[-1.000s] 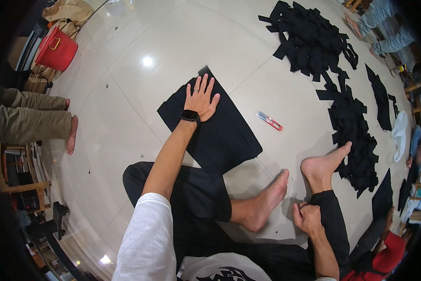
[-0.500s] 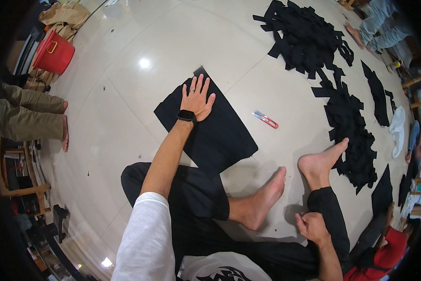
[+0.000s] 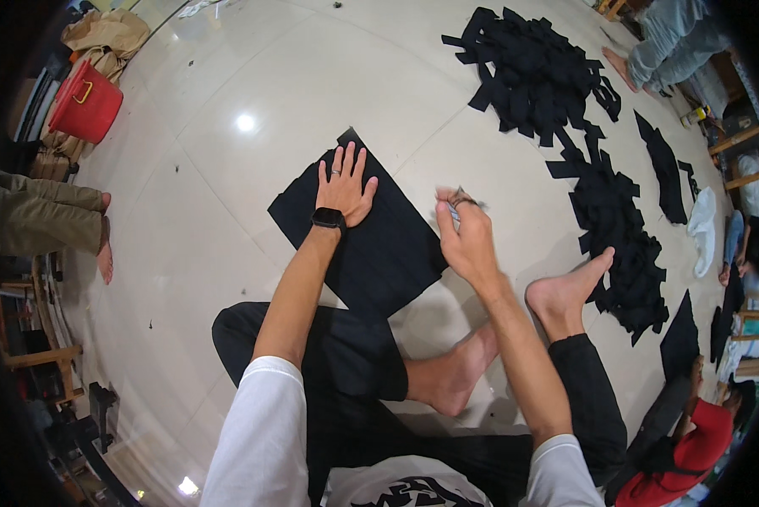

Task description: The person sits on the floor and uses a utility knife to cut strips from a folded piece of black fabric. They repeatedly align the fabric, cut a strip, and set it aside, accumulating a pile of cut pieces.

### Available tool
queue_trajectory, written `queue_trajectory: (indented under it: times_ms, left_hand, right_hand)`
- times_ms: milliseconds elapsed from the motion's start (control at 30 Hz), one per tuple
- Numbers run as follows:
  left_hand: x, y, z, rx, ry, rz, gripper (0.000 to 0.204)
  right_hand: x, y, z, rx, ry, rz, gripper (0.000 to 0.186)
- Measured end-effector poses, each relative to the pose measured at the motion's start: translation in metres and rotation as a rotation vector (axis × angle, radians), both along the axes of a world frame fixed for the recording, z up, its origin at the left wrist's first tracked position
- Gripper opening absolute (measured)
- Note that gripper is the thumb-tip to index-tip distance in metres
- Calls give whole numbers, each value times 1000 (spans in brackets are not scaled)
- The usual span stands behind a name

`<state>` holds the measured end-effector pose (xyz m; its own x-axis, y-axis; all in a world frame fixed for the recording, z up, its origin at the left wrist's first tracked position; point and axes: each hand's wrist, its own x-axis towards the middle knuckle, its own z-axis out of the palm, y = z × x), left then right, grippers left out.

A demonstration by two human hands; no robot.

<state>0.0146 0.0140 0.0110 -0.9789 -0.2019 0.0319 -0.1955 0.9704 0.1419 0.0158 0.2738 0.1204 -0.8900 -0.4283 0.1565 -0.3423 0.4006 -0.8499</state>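
Observation:
A stack or folded piece of black cloth [image 3: 388,241] lies on the tiled floor in front of my crossed legs. My left hand [image 3: 346,190] is pressed flat on its upper part, fingers stretched out and slightly apart. Just beyond the cloth's right corner, my right hand [image 3: 468,241] is closed around a pair of thread snips [image 3: 454,212]. Only a bit of metal shows between the fingers, which are blurred by motion; the red handle is hidden in the hand.
A large heap of black cloth strips [image 3: 532,76] lies at the far right, with another pile [image 3: 620,245] by my right foot. A red bucket [image 3: 90,101] stands at the far left, near another person's bare foot [image 3: 105,249]. A person in red [image 3: 696,448] sits at lower right.
My right hand has moved up and forward from beside my right leg and picked the thread snips off the floor. My left hand has stayed flat on the cloth.

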Motion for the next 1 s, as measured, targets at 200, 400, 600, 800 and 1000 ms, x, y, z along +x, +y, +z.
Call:
queue_trajectory:
  times_ms: [200, 400, 600, 800, 1000]
  left_hand:
    - [0, 1, -3, -12, 20, 21, 70]
    - [-2, 2, -4, 33, 31, 20, 72]
    - [-3, 0, -6, 21, 26, 20, 73]
    - [-3, -1, -7, 9, 7, 31, 73]
    - [-3, 2, -2, 48, -15, 35, 72]
  right_hand:
    - [14, 59, -5, 599, -161, 395, 34]
    - [44, 58, -23, 526, -326, 90, 41]
    - [58, 66, -32, 401, -256, -117, 48]
    - [68, 80, -27, 279, -133, -108, 46]
    - [77, 101, -28, 213, 19, -79, 46]
